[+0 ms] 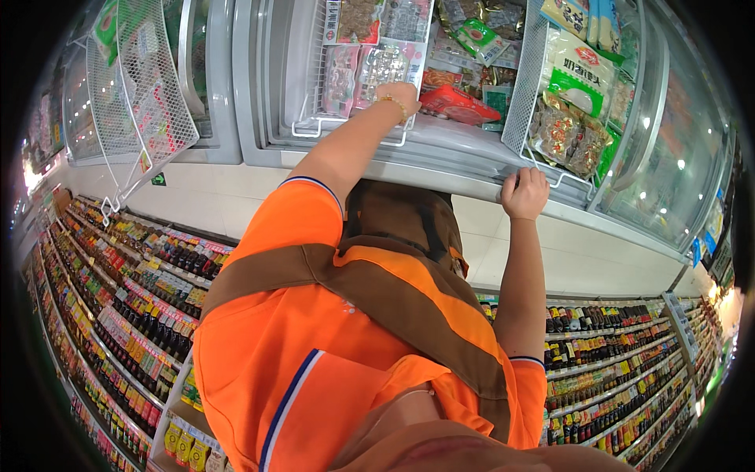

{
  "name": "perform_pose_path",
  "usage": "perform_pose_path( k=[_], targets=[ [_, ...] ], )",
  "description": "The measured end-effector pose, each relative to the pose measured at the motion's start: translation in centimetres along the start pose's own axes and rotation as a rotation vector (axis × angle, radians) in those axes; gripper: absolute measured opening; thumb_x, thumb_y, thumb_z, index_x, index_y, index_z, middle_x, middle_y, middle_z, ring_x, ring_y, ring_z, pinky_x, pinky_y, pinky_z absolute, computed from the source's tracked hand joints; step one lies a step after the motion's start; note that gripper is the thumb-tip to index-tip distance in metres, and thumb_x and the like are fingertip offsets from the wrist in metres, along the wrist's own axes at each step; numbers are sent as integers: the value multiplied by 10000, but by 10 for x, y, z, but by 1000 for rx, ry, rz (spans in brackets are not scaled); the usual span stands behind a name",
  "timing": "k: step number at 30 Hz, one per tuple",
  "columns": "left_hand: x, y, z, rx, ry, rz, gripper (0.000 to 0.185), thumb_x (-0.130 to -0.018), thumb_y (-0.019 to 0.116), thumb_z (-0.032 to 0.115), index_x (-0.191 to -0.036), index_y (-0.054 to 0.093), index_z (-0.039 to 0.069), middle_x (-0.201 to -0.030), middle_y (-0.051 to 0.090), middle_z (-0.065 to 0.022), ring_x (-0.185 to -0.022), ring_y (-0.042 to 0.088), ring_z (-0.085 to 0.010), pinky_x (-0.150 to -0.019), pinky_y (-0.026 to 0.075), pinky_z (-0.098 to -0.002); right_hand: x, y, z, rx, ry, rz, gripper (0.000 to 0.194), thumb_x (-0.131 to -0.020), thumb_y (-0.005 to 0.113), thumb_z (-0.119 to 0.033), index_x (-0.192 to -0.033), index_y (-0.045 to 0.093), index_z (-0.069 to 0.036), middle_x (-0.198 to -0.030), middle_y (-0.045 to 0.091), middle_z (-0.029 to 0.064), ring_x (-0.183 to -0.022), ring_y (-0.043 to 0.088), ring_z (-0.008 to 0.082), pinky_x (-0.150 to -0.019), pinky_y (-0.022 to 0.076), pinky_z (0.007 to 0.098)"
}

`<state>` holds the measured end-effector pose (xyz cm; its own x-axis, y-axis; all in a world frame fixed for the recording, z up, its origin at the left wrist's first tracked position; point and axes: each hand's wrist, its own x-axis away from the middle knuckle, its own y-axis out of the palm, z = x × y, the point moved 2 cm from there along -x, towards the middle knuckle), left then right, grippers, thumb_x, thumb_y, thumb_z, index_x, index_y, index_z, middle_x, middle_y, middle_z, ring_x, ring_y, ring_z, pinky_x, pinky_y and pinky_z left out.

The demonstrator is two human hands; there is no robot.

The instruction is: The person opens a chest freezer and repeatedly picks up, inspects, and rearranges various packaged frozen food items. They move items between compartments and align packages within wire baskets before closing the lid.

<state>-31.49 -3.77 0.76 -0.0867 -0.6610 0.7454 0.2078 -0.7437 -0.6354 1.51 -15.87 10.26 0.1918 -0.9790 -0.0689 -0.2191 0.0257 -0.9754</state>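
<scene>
My left hand [398, 101], with a beaded bracelet at the wrist, is curled at the front right side of a white wire basket [319, 126] in a chest freezer. Its fingertips are hidden, so its hold cannot be told. Clear and pink-printed packs [341, 79] lie beside it in the basket. Just right of this hand is a red food pack [459, 105], lying lower in the freezer. My right hand [525, 193] has its fingers bent over the freezer's front rim [466, 184], below a second wire basket [516, 97] of bagged frozen food.
Sliding glass lids [660, 141] cover the freezer's right part. Another wire basket [156, 76] with packs hangs at the left, projecting past the freezer front. Shelves of bottles and jars [153, 283] stand behind me, on both sides. A brown bag or apron [401, 218] hangs at my front.
</scene>
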Motion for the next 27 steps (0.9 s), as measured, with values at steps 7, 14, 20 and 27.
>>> perform_pose_path(
  k=[7, 14, 20, 27],
  targets=[
    [-8, 9, -23, 90, -8, -34, 519, -924, 606, 508, -1087, 755, 38, -1109, 735, -212, -1030, 715, -370, -909, 554, -471, 1, 4, 4, 2, -24, 39, 151, -789, 633, -204, -749, 553, -83, -774, 528, 87, -792, 547, 315, -680, 414, 453],
    [17, -20, -61, 22, 5, 82, 395, -936, 537, 315, -1102, 722, 9, -1092, 715, -259, -1038, 686, -433, -924, 535, -501, 0, 2, 4, -12, 6, 44, 168, -793, 635, -214, -725, 551, -85, -774, 539, 84, -794, 556, 309, -673, 422, 444],
    [55, -60, -127, 142, -77, 287, 376, -974, 525, 352, -1054, 707, 32, -1050, 710, -254, -1016, 665, -456, -901, 516, -533, 2, 1, 5, -7, 29, 39, 176, -783, 643, -221, -711, 549, -89, -773, 541, 79, -797, 567, 302, -673, 426, 438],
    [60, -65, -141, 352, -58, 384, 326, -960, 629, 319, -1016, 692, 5, -933, 733, -196, -879, 701, -361, -801, 532, -442, 2, 2, 4, -16, 28, 49, 178, -776, 646, -222, -707, 553, -86, -767, 540, 81, -797, 569, 303, -674, 428, 439]
  ],
)
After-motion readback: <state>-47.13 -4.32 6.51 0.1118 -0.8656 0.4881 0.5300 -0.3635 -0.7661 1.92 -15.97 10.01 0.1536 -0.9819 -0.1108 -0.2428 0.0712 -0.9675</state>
